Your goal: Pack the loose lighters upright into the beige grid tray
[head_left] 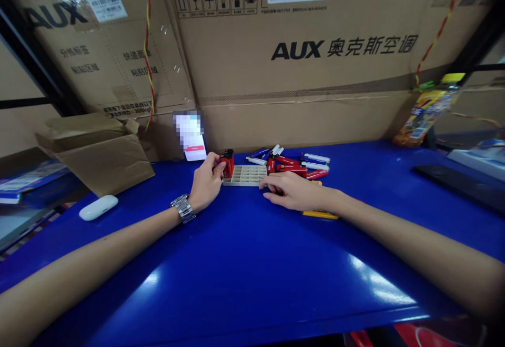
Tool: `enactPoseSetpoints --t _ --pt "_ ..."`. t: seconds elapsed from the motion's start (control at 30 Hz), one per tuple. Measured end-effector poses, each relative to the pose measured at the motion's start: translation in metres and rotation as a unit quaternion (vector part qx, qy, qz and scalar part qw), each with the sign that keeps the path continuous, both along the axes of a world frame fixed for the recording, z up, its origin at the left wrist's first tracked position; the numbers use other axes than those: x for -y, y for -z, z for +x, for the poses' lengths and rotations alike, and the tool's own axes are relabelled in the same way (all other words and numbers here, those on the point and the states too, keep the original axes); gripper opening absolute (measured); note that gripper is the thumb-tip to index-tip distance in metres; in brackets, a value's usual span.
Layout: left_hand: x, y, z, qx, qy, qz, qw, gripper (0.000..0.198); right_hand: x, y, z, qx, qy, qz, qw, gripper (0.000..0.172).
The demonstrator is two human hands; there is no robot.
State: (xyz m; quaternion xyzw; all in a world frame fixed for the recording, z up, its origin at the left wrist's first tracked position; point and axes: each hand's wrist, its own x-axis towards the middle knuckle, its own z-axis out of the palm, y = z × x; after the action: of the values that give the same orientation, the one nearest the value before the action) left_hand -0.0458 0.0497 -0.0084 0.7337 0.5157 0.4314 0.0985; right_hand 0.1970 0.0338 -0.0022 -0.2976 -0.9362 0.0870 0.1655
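Note:
A grey grid tray [246,175] lies on the blue table [252,263]. My left hand [205,182], with a metal watch on the wrist, pinches a red lighter [228,162] standing in the tray's left end. My right hand [290,190] rests palm down at the tray's right edge, fingers curled against it; whether it holds anything is hidden. Behind it lies a loose pile of red, blue and white lighters [294,161]. A yellow lighter [320,214] lies partly under my right wrist.
Large AUX cardboard boxes [300,57] wall off the back. An open small carton [98,149] and a white earbud case [98,207] sit at left. A card [194,144] leans against the box. A yellow bottle [428,110] and dark flat item [457,182] are at right.

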Motion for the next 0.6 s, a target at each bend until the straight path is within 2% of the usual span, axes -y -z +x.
enactPoseSetpoints --t 0.2,0.3,0.4,0.6 --pt "-0.001 0.001 0.000 -0.014 -0.004 -0.020 1.000 0.009 0.000 -0.001 0.000 -0.002 -0.003 0.002 1.000 0.018" --pt "-0.002 0.002 0.000 -0.025 -0.016 -0.009 1.000 0.009 0.002 -0.007 0.001 -0.007 -0.003 -0.014 1.000 0.020" --pt "-0.003 0.002 0.001 -0.044 -0.028 -0.008 0.999 0.012 0.005 -0.021 0.005 -0.017 0.013 -0.035 0.999 0.023" --pt "0.000 -0.002 0.002 -0.068 -0.014 -0.053 0.996 0.017 0.003 -0.059 0.037 0.047 0.114 0.019 0.992 0.020"
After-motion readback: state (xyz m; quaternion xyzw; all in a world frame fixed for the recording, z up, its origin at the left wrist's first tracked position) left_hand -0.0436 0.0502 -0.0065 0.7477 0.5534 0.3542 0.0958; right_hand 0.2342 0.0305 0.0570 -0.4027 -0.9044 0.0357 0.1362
